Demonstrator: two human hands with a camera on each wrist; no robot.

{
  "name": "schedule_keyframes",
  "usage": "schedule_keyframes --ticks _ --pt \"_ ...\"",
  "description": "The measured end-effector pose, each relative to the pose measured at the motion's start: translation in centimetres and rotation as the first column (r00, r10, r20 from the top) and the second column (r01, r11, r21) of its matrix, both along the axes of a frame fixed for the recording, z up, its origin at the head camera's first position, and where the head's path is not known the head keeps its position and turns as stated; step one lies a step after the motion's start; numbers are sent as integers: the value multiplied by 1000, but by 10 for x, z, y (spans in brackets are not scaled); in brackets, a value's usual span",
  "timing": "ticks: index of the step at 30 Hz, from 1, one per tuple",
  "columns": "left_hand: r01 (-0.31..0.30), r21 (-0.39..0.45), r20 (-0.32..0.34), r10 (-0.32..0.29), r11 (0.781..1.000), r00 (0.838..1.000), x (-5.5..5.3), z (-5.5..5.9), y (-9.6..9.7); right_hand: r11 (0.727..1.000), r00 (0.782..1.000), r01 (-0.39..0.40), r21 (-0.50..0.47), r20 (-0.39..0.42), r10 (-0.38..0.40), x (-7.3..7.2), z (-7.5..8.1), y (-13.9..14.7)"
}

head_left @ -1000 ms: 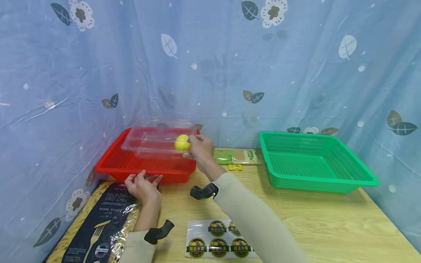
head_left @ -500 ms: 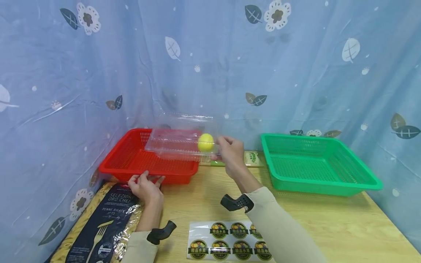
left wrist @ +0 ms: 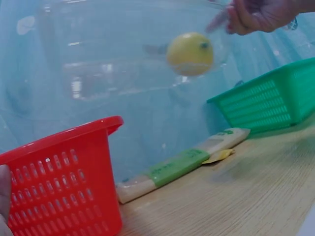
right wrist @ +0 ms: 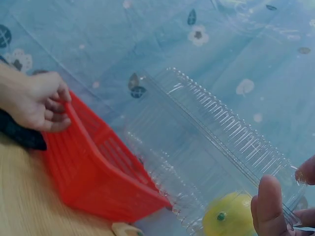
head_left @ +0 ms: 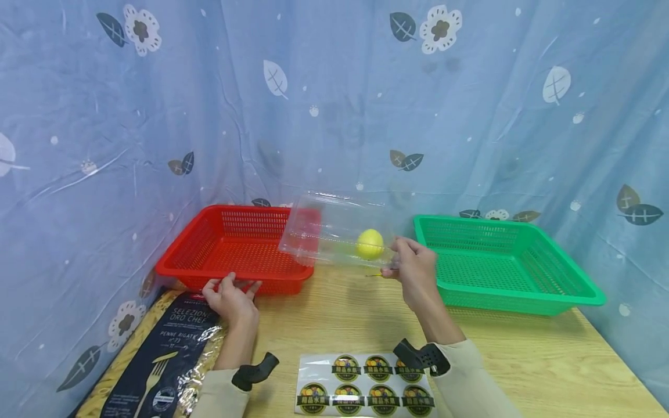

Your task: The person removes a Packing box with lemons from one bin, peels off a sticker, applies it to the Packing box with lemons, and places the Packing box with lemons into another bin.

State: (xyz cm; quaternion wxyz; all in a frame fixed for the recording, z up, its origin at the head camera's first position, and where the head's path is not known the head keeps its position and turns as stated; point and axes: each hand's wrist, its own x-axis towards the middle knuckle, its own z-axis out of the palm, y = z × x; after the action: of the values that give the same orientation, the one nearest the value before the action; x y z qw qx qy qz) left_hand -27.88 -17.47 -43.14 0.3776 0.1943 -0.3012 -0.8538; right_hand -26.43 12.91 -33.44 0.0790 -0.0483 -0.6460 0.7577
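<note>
Raised in the air, a clear plastic box (head_left: 326,229) tilts down toward its right end, where my right hand (head_left: 417,270) pinches it between thumb and fingers. A yellow lemon (head_left: 370,244) lies inside the box near that end; its green stem end shows in the right wrist view. My left hand (head_left: 232,302) grips the front rim of the red basket (head_left: 284,284), fingers curled at the edge in the right wrist view. The left end of the box overlaps the basket's right side in the head view. No other thing shows in the basket.
A green basket (head_left: 517,296) stands at the right. Against the curtain lies a long packet with a green band (left wrist: 179,166), a small yellow packet (left wrist: 219,156) beside it. A penne bag (head_left: 157,354) lies at front left, a sheet of round stickers (head_left: 366,386) at front centre.
My right hand has carried the box with the lemon rightward from over the red basket, and it now tilts and sits lower. My left hand stays at the basket's rim.
</note>
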Motion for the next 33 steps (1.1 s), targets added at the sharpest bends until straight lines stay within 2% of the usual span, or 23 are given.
schedule_keyframes --ticks 11,17,25,33 --pt "-5 27 -18 6 1000 1000 0 2 0 998 999 53 18 -14 -52 14 -20 34" --pt "10 27 -1 -10 1000 1000 1 3 1 996 998 56 66 35 -59 21 -34 51" --pt "-13 29 10 13 999 1000 2 2 2 980 997 45 194 59 -58 30 -56 59" --pt "-2 2 54 2 1000 999 2 3 2 972 995 73 221 45 -85 29 -69 57"
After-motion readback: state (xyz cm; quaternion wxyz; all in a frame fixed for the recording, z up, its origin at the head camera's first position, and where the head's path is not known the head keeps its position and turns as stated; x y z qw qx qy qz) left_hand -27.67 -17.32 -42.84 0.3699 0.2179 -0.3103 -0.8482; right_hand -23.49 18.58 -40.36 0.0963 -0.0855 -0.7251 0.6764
